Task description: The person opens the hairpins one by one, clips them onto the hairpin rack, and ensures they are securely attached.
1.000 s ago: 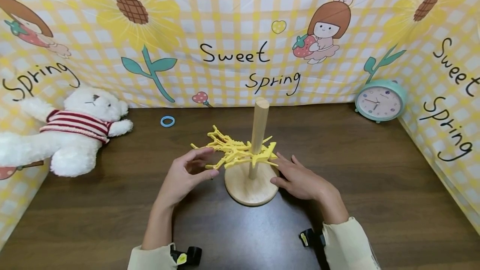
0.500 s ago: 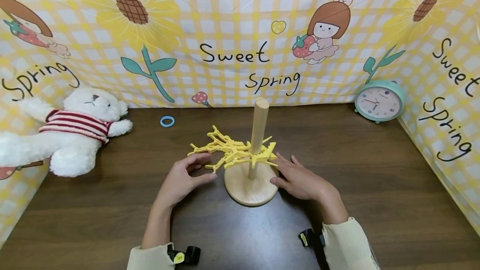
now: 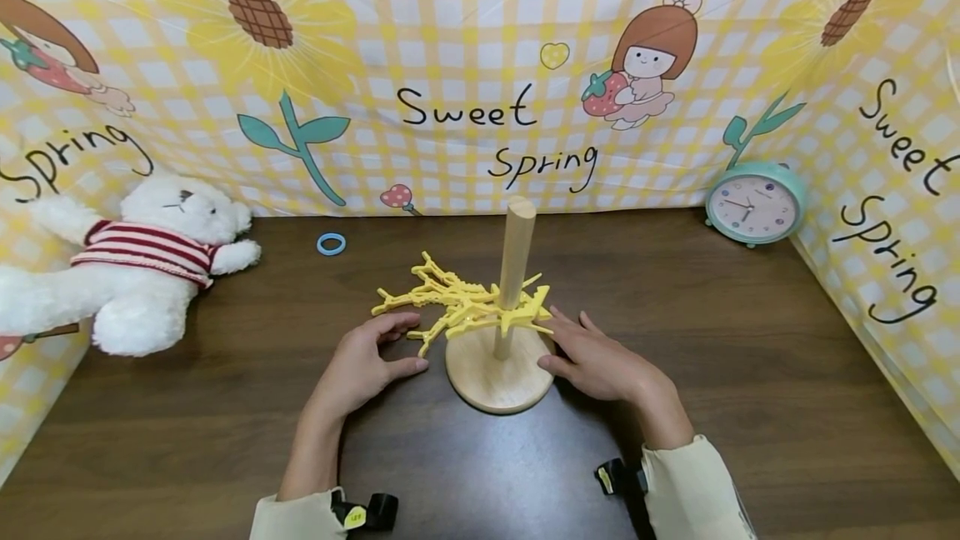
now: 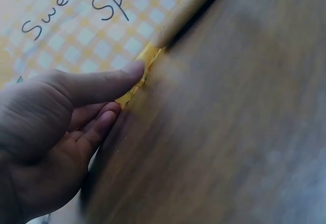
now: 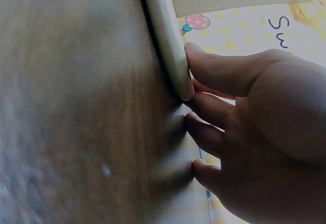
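A wooden post rises from a round wooden base on the dark table. Yellow branching plastic pieces, linked together, hang around the post and reach out to the left well above the base. My left hand is beside their left ends, thumb and fingers apart, with a short yellow tip hanging between them. The left wrist view has its thumb overlapping a yellow piece. At the base's right side, my right hand holds the rim, thumb on top and index finger at the edge.
A white teddy bear in a striped shirt lies at the left. A blue ring lies near the back of the table. The alarm clock stands at the back right, before a yellow checked cloth that encloses the table.
My left hand has drawn back slightly left and down from the yellow pieces. Their left ends are uncovered, and one short tip has swung downward. My right hand stays at the base.
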The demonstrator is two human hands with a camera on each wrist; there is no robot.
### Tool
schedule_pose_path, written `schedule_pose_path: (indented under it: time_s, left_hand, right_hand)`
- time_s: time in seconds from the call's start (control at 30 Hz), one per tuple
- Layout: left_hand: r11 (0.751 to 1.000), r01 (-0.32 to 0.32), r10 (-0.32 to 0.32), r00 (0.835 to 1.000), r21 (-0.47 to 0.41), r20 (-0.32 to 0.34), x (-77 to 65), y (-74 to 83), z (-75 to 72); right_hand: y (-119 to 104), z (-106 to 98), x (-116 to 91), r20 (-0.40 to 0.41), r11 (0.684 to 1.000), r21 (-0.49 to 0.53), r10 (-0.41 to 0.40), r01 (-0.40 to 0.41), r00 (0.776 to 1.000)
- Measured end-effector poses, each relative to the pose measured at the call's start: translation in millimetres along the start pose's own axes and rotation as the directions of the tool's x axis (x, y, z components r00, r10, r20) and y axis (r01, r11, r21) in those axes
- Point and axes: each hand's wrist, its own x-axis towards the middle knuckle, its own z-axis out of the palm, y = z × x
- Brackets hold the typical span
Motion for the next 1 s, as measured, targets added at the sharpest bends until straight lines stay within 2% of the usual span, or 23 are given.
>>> schedule_pose_path:
  time_s: [0.2, 0.37, 0.47, 0.77, 1.0]
  left_hand:
    - [0.999, 0.021, -0.021, 1.0, 0.033, -0.017, 1.8, 2.4, 0.8]
    - [0.998, 0.063, -0.062, 0.998, 0.029, -0.026, 0.3, 3.6, -0.4]
    - [0.998, 0.061, -0.061, 0.998, 0.008, -0.031, 0.8, 3.8, -0.6]
    - [0.993, 0.029, -0.038, 0.996, -0.112, -0.084, 0.5, 3.9, -0.5]
    - [0.965, -0.02, -0.026, 0.985, -0.262, -0.172, 0.9, 6.4, -0.3]
  right_hand:
    - [0.1, -0.6, -1.0, -0.005, 1.0, 0.004, -0.006, 0.006, 1.0]
    - [-0.6, -0.7, -0.9, -0.003, 1.0, 0.006, -0.02, 0.02, 1.0]
    - [-0.7, -0.8, -0.6, -0.007, 1.0, 0.007, -0.023, 0.023, 1.0]
    - [-0.3, -0.4, -0.3, -0.004, 1.0, 0.01, -0.015, 0.015, 1.0]
    - [0.4, 0.2, 0.2, -0.003, 1.0, 0.008, -0.014, 0.014, 1.0]
